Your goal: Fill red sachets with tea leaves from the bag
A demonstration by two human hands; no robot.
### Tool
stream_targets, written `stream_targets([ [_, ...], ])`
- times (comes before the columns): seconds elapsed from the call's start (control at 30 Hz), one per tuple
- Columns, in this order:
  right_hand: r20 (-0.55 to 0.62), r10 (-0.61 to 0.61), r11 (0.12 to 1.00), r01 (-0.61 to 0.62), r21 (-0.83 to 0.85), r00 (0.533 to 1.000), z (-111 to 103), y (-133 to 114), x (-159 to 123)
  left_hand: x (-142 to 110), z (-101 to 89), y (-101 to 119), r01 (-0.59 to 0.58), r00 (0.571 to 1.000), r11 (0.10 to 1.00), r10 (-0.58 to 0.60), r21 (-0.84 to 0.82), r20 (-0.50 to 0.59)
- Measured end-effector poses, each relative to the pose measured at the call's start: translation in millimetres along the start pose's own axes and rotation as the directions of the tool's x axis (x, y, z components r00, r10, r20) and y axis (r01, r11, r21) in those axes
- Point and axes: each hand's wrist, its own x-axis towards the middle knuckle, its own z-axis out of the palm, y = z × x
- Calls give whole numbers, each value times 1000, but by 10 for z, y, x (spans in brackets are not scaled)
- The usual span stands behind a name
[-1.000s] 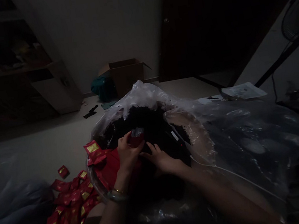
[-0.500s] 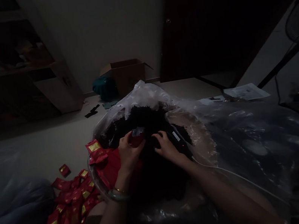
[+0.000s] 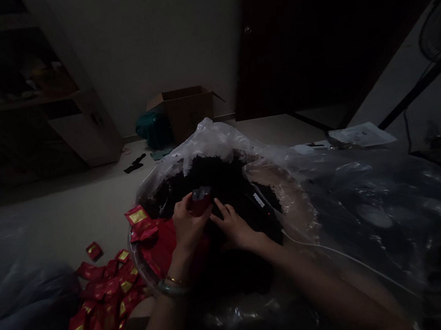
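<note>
My left hand [image 3: 186, 228] is closed round a small red packet [image 3: 201, 201] with a silvery open top, held upright over a heap of dark loose leaves [image 3: 224, 187]. My right hand [image 3: 233, 225] sits just right of the packet, fingers pinched together at its mouth; what they hold is too dark to name. The heap lies in a big clear plastic bag [image 3: 335, 191]. A bangle is on my left wrist.
Several red and gold packets [image 3: 102, 314] lie scattered at lower left, more in a round bowl rim [image 3: 139, 263]. A small dark device with a white cable [image 3: 261, 203] rests on the leaves. A cardboard box [image 3: 186, 109], shelves and a fan stand farther off.
My right hand reached right into the leaves half a second ago and has come back left to the packet's mouth. The left hand and packet stayed in place.
</note>
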Motion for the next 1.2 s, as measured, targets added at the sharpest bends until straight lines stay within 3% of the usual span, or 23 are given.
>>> stream_targets([
  [0.1, 39, -22, 989, 27, -146, 999, 18, -32, 2, -1, 0, 3, -3, 1000, 1000, 3, 8, 2],
  [0.23, -20, 0, 973, -5, -229, 1000, -40, -47, -23, -4, 13, 3, -10, 1000, 1000, 10, 18, -1],
  [0.37, -61, 71, 971, -83, -224, 996, -58, -26, -31, -8, 25, -6, -22, 1000, 1000, 22, 17, -1],
  [0.57, -21, 1, 978, -5, -208, 1000, -53, -50, -61, -13, 42, -30, -32, 999, 999, 32, 28, 8],
  [0.8, -103, 53, 995, -44, 87, 993, -335, 180, -34, -26, 66, -3, -56, 998, 997, 56, 59, 4],
  [0.97, -234, 100, 931, -8, 364, 967, -439, 379, 56, -20, 78, -2, -71, 997, 995, 69, 67, 29],
  [1.03, -252, 157, 844, 3, 537, 955, -447, 422, 90, -25, 83, -15, -72, 997, 995, 69, 73, 41],
  [1.07, -237, 200, 756, 5, 655, 951, -440, 434, 107, -29, 88, -22, -74, 996, 995, 71, 73, 47],
  [1.1, -206, 247, 625, 7, 781, 947, -429, 441, 126, -35, 95, -29, -77, 996, 994, 73, 73, 53],
  [1.2, -71, 366, 87, 42, 995, 928, -395, 444, 178, -59, 124, -41, -91, 994, 993, 85, 78, 72],
])
